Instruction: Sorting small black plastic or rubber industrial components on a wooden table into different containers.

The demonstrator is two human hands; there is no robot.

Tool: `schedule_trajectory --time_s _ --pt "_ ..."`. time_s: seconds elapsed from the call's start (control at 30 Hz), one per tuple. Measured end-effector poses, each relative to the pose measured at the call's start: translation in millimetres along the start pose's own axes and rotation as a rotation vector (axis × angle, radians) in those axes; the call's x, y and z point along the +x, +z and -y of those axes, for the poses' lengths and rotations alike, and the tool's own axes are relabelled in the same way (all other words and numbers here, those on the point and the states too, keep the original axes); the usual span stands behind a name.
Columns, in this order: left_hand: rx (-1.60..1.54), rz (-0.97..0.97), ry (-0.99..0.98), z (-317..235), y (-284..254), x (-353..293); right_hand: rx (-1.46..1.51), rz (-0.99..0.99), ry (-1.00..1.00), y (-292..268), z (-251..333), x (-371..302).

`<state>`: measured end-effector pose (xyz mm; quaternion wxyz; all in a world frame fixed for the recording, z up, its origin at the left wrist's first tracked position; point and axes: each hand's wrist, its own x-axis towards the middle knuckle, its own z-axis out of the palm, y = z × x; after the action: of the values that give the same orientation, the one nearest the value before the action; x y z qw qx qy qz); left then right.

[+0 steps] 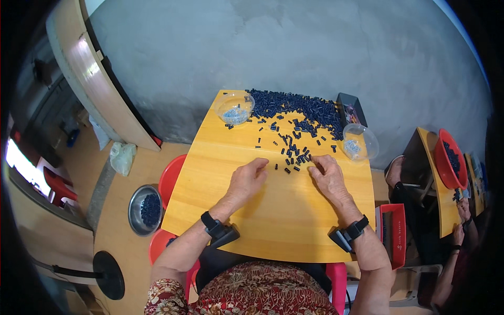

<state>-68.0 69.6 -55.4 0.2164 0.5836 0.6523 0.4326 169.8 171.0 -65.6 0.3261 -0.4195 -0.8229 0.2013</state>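
Observation:
My left hand (248, 181) hovers over the middle of the yellow table (278, 226). Its fingers are curled in; whatever they hold, if anything, is hidden. To its right, my right hand (329, 179) has thumb and forefinger slightly apart, the fingertips at the edge of a loose group of small black plastic pieces (299, 156). Several of these pieces lie scattered between the two hands. A large heap of them (294, 106) covers the table's far edge. Each wrist wears a black strap with a dark block.
A clear bowl (234, 116) of small pale parts stands at the far left, another clear bowl (353, 149) at the right. Behind it is a dark tray (352, 109). Left of the table are a metal basin (145, 210) and red basins (170, 176). A person works at the right beside a red basin (446, 157).

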Motion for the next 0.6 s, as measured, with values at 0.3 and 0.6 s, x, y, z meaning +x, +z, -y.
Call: schedule_trajectory --time_s 0.3,0.6 --pt "0.386 0.145 0.427 -2.2 16.5 -1.7 -0.004 0.001 -0.035 11.6 11.0 2.9" --pt "0.116 0.197 -0.009 -20.7 0.8 -13.2 -0.161 -0.007 -0.195 22.6 11.9 18.2"
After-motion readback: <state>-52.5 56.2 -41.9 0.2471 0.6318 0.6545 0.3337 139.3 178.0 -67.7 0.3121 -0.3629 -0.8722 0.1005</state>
